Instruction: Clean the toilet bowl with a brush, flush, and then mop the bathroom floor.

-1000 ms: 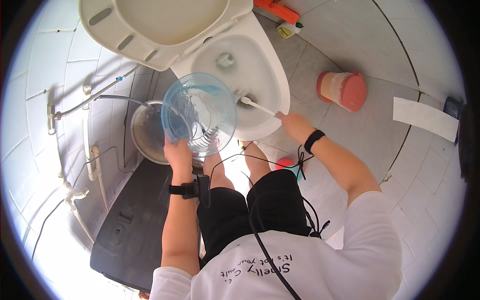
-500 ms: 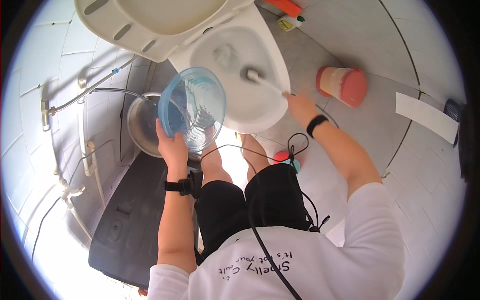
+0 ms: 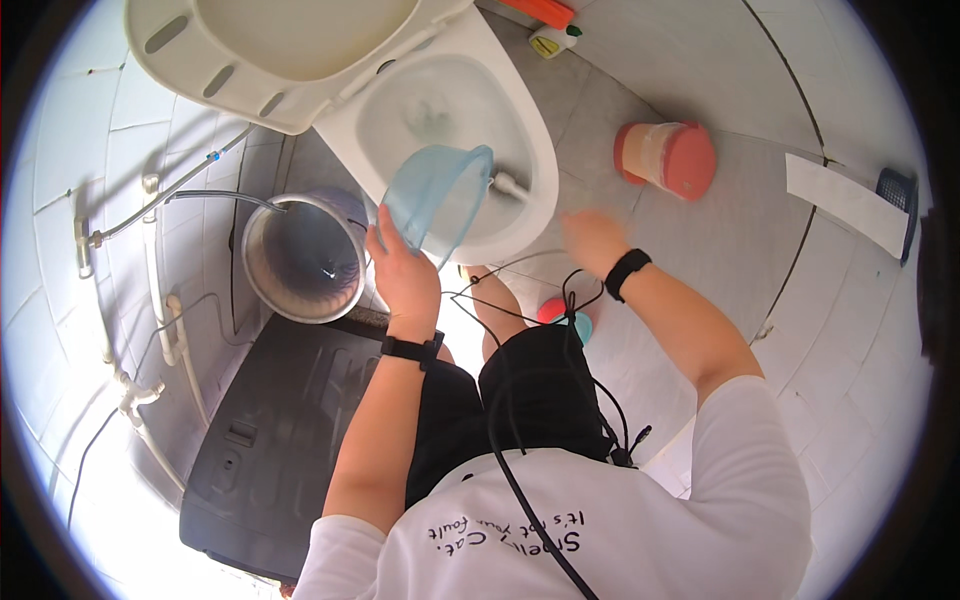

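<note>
My left hand (image 3: 405, 275) is closed on the rim of a translucent blue plastic basin (image 3: 425, 195). The basin is tipped over the near left side of a white toilet bowl (image 3: 535, 150), its open side facing right. My right hand (image 3: 595, 242), smeared by motion, is closed around the handle of a white toilet brush (image 3: 512, 187). The brush head is inside the bowl against its right side, just right of the basin, and most of the handle is too blurred to make out. The toilet's seat and lid (image 3: 215, 80) stand raised.
On the left, a tall bucket (image 3: 305, 255) takes a grey hose (image 3: 220, 194). White pipes (image 3: 165, 330) line the wall above a dark panel (image 3: 265, 450). A red-and-cream bin (image 3: 670, 160) and a bottle (image 3: 555, 40) are at right. Black cables (image 3: 500, 400) hang before me.
My left hand has swung the basin rightward over the toilet bowl and tipped it, uncovering the bucket. The brush head has moved nearer the bowl's front, and my right hand has lowered slightly.
</note>
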Demonstrator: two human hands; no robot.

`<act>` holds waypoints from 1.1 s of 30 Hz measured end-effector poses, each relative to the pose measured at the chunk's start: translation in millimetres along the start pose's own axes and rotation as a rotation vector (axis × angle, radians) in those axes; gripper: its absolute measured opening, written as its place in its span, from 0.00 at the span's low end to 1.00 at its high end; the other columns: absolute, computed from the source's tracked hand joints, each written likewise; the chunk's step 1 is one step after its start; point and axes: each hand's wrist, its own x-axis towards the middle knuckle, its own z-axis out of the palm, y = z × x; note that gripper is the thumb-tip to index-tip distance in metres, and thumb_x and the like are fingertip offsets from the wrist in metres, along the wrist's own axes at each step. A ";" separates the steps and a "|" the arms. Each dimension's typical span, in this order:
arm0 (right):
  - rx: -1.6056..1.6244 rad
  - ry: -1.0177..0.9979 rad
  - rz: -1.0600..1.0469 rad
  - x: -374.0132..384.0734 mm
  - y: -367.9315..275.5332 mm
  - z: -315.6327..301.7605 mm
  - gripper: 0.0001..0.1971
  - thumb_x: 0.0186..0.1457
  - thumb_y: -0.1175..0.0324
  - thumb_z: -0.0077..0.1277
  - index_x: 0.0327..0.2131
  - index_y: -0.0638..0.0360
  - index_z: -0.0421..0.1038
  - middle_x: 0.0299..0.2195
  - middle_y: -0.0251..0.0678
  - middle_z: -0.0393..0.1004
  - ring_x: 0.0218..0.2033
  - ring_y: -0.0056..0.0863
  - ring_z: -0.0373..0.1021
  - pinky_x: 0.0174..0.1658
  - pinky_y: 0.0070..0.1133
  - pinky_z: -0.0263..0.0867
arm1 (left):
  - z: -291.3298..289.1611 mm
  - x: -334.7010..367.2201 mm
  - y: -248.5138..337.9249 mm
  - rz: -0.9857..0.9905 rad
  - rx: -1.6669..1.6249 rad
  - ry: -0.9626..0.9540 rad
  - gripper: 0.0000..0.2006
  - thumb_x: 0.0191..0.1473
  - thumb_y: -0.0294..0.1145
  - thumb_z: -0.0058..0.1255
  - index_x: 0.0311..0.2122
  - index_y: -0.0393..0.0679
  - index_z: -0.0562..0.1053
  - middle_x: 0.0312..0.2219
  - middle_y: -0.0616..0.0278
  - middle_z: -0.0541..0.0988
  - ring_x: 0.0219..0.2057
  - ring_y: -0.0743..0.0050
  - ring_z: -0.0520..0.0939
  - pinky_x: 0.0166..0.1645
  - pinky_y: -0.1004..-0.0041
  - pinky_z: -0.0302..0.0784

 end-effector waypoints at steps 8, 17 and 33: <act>0.159 -0.157 0.070 20.3 11.8 16.9 0.10 0.45 0.70 0.39 0.30 0.60 0.70 0.31 0.46 0.71 0.34 0.40 0.68 0.37 0.33 0.63 | 2.3 4.2 9.0 0.387 0.144 0.155 0.36 0.34 0.15 0.43 0.54 0.51 0.56 0.52 0.45 0.53 0.39 0.45 0.71 0.33 0.67 0.72; 0.048 0.230 0.135 118.6 -18.0 -15.9 0.16 0.49 0.72 0.35 0.43 0.59 0.63 0.24 0.43 0.71 0.28 0.40 0.69 0.29 0.34 0.64 | -39.9 15.5 -10.2 0.198 -0.012 0.226 0.32 0.37 0.16 0.41 0.53 0.47 0.56 0.52 0.46 0.52 0.46 0.44 0.66 0.40 0.64 0.70; 1.291 -0.621 0.494 75.6 -73.5 9.8 0.09 0.53 0.64 0.36 0.31 0.57 0.65 0.13 0.27 0.54 0.07 0.14 0.42 0.09 0.15 0.39 | -82.8 12.0 -203.4 -0.736 -0.617 0.450 0.33 0.39 0.19 0.36 0.55 0.42 0.47 0.46 0.49 0.62 0.36 0.61 0.73 0.25 0.70 0.78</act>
